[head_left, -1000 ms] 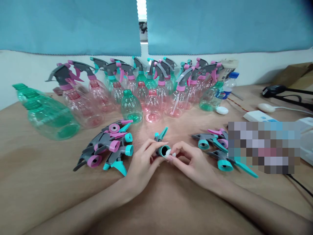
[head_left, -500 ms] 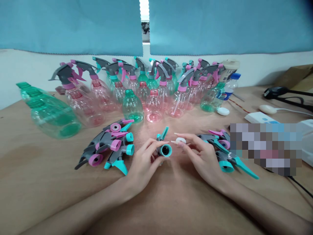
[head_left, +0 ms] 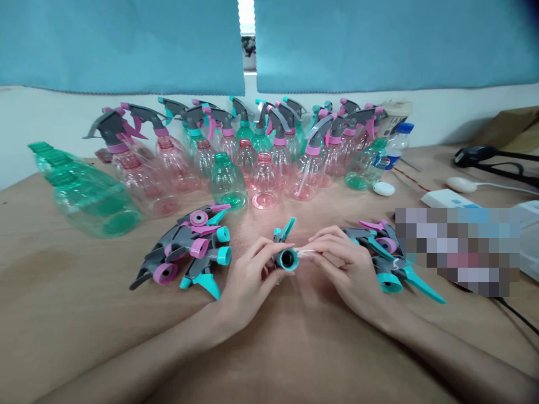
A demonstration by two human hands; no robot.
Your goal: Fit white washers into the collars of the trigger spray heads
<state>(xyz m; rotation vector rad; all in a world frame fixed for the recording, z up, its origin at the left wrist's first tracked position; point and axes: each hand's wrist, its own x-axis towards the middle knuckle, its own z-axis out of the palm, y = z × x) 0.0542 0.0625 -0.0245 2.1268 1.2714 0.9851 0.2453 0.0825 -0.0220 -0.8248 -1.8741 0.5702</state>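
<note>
The bench (head_left: 278,359) is filling the lower frame; pink and green bottles (head_left: 228,182) are standing across the upper middle. A left pile of sprayers (head_left: 180,238) and a smaller right pile (head_left: 384,266) are flanking centre. Centrally, the left hand (head_left: 251,270) is gripping 1 turquoise-collared sprayer (head_left: 288,259); the right hand (head_left: 347,257), just beside, is pinching a blurred white piece (head_left: 307,253).

Piled spray heads (head_left: 199,248) and bottles (head_left: 228,182) suggest a small workshop.
</note>
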